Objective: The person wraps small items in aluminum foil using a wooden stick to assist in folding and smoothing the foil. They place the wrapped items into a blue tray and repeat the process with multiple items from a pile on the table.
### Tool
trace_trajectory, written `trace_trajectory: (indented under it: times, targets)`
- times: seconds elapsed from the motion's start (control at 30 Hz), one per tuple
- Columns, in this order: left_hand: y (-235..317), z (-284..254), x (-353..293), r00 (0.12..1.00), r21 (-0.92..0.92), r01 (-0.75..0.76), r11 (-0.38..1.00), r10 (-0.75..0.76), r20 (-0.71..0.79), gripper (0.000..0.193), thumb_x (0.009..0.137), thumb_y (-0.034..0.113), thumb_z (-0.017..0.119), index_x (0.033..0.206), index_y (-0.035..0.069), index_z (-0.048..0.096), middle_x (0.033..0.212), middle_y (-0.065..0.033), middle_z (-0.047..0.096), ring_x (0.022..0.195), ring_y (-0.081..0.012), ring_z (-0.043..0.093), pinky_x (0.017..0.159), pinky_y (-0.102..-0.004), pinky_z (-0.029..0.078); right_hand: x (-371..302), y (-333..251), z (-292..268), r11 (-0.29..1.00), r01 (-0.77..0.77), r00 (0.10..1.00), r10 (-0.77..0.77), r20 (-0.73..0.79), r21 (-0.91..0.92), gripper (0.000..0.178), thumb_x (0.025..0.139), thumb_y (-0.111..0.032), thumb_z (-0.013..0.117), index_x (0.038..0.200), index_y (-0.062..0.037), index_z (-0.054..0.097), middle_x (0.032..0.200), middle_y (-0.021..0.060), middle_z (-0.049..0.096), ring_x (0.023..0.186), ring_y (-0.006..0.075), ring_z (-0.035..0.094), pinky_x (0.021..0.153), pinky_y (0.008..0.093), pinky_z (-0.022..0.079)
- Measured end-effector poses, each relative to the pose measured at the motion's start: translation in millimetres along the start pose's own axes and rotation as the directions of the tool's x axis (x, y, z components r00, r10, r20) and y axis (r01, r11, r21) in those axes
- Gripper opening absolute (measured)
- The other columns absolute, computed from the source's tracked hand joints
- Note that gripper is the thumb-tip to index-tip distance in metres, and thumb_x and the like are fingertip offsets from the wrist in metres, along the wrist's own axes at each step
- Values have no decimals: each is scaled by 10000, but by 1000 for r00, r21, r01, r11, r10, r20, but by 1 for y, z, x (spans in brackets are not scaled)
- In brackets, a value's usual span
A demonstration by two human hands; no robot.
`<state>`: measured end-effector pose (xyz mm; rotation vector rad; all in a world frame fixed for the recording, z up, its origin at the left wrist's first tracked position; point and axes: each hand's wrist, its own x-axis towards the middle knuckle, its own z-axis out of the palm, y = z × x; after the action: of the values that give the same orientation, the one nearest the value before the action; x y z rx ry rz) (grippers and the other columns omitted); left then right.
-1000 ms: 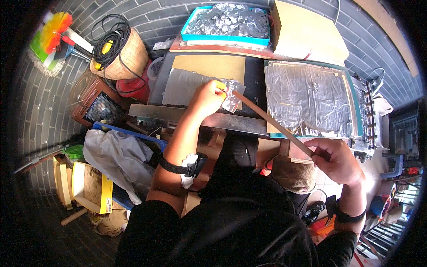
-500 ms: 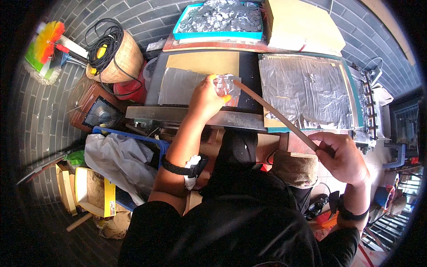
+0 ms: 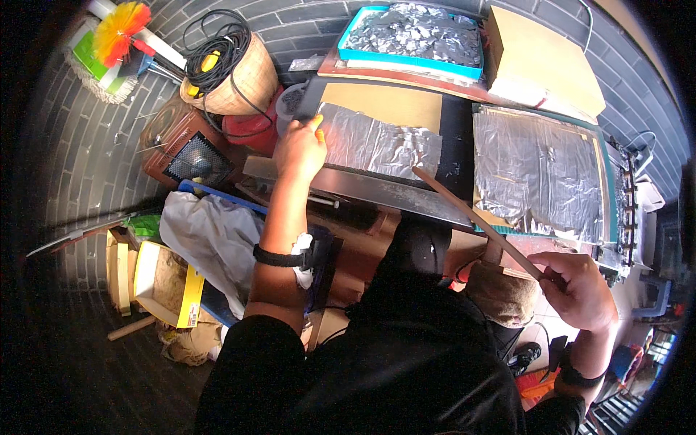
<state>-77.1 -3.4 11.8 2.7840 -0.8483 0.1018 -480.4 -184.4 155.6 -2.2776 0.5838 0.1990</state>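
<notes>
Left hand (image 3: 301, 151) at foil (image 3: 377, 143) | black tabletop (image 3: 457, 134) | brick wall (image 3: 299, 35) | stool (image 3: 657, 299), perhaps

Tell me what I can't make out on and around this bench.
All in the head view:
Brown stick: near end hidden inside the right hand.
Silver foil sheet: left edge partly covered by the left hand.
Blue tray: floor buried under foil scraps.
Woven basket: inside mostly hidden by coiled black cable.

Black bench top (image 3: 456, 141) carried tan sheet (image 3: 391, 104), partly under silver foil (image 3: 373, 143); green board (image 3: 612, 217) under foil-covered stack (image 3: 540, 167) lay right; reddish board (image 3: 332, 67) ran behind.
</notes>
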Motion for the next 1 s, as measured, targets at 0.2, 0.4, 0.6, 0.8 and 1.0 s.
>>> trace_trajectory:
  times: [0.2,0.4,0.6,0.8,1.0]
  targets:
    - [-14,5,3,999,28,1,1000,-2,39,360,858,222,512,1204,195,608,1086,-141,574,977,-327,586,823,-427,481,4,1,-4,999,-45,999,44,-20,-12,266,776,37,558,1031,3,625,676,154,585,541,213,556,526,320,440]
    - [-11,6,3,1000,24,2,1000,-3,24,360,857,223,511,1198,161,607,1079,-149,570,982,-332,583,828,-417,480,4,-3,-8,997,-66,994,63,-85,-32,268,788,57,532,1034,6,623,626,132,552,509,169,519,497,309,418]
    - [-16,10,6,1000,17,-23,1000,23,2,378,860,215,499,1213,113,589,1060,-182,588,992,-350,578,844,-429,474,2,-7,-10,996,-72,994,67,-90,-58,258,789,42,538,1029,2,622,642,150,553,510,193,523,498,325,414]
    - [-13,14,16,971,-29,-203,979,198,-133,428,835,140,511,1256,61,536,1079,-187,592,1003,-353,570,865,-418,463,-3,-9,-9,993,-20,999,13,-53,-121,268,760,27,542,1010,-12,632,779,194,612,704,352,602,635,384,475]
    - [-11,20,34,946,14,-307,952,306,-104,499,822,89,485,1318,33,465,1002,-190,639,985,-365,572,872,-420,460,-20,-7,-15,985,-30,999,23,-47,-168,270,752,-5,569,1013,-19,636,769,189,617,675,363,604,617,401,481]
